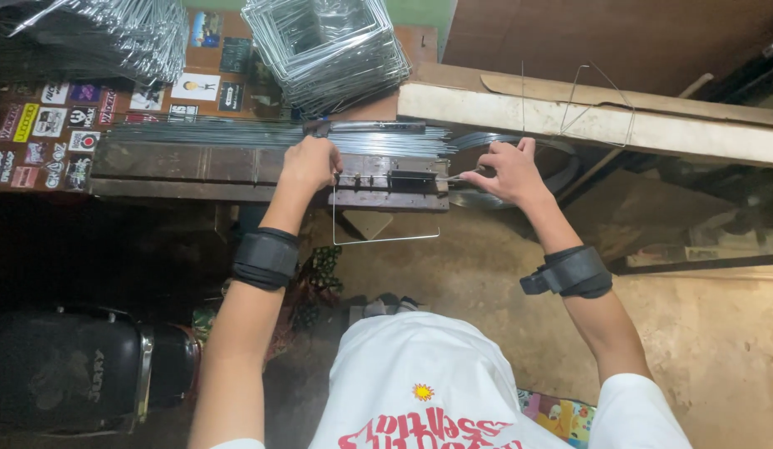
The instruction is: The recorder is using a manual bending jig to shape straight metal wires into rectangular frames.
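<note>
My left hand [310, 163] is closed on the left end of a thin metal wire [385, 241] bent into an open rectangle that hangs below a metal bending jig [392, 185] on the workbench edge. My right hand [507, 172] grips a lever handle at the jig's right end. Both wrists wear black straps. A bundle of straight wires [237, 133] lies on the bench just behind the jig.
A stack of bent square wire frames [328, 50] stands at the back, and another wire pile [95, 33] at the back left. A bent wire [598, 100] rests on the pale wooden plank [586, 120] to the right. A black case [70, 370] sits at lower left.
</note>
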